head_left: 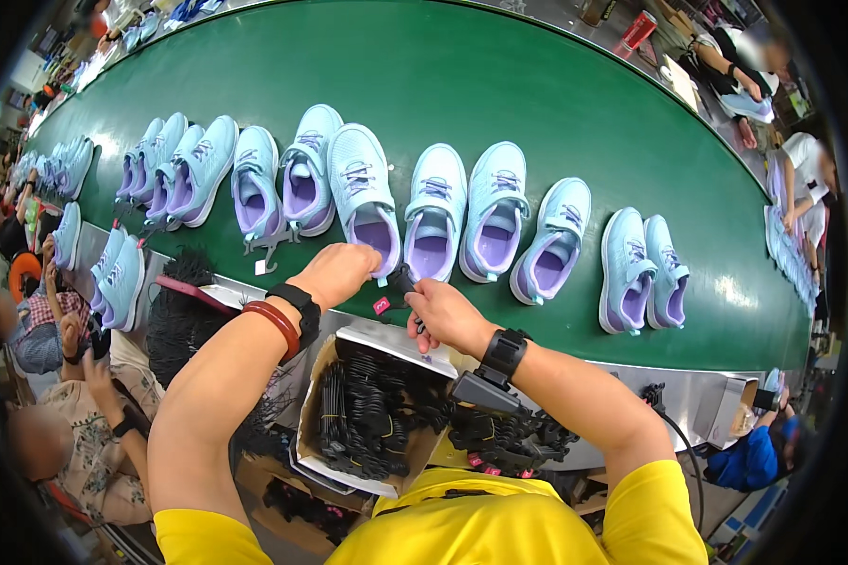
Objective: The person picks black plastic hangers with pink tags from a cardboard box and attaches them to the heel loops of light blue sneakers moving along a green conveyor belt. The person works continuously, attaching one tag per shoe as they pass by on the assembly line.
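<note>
My left hand (pixel 337 272) is closed at the heel of a light blue shoe (pixel 358 155) with a lilac lining, its fingers pinching the collar. Close beside it, my right hand (pixel 448 317) grips a small black plastic shoe hanger (pixel 402 279), which reaches toward the shoe's heel; the fingers partly cover it. A small pink tag (pixel 382 305) lies between my hands on the green table. Just right of the held shoe stands a matching strapped shoe (pixel 435 193), heel toward me. Another hanger (pixel 271 247), black or grey, sits at the heels of a pair to the left.
More light blue shoes line the green table (pixel 575 104) on both sides. An open carton (pixel 311 400) full of black hangers stands below my hands, with a loose heap of hangers (pixel 509 435) to its right. People work at the left (pixel 89 443) and far right.
</note>
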Available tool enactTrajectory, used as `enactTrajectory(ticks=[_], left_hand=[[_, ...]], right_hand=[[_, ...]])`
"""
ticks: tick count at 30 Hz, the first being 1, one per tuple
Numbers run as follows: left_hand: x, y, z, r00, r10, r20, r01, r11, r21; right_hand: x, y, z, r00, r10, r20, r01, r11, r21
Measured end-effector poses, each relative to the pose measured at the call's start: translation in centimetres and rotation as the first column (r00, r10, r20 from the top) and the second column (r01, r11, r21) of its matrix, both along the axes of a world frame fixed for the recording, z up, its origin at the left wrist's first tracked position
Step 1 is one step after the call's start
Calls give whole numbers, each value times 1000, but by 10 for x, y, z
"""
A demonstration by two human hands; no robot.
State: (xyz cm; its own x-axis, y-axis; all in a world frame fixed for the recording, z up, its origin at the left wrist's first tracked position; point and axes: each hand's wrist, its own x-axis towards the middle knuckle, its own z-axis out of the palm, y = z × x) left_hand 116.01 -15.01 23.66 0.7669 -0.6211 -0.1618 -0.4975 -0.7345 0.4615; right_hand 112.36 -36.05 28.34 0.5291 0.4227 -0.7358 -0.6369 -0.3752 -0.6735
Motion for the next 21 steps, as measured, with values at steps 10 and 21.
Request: enactTrajectory(ticks=[10,21], left_hand=[[0,1,4,1000,19,-18,-19,1000,-7],[-2,-1,6,997,79,1,-79,997,5]], right_hand=[[-7,12,2,995,-94,-34,94,995,-20],[-15,10,-2,974,-202,-106,212,973,87]])
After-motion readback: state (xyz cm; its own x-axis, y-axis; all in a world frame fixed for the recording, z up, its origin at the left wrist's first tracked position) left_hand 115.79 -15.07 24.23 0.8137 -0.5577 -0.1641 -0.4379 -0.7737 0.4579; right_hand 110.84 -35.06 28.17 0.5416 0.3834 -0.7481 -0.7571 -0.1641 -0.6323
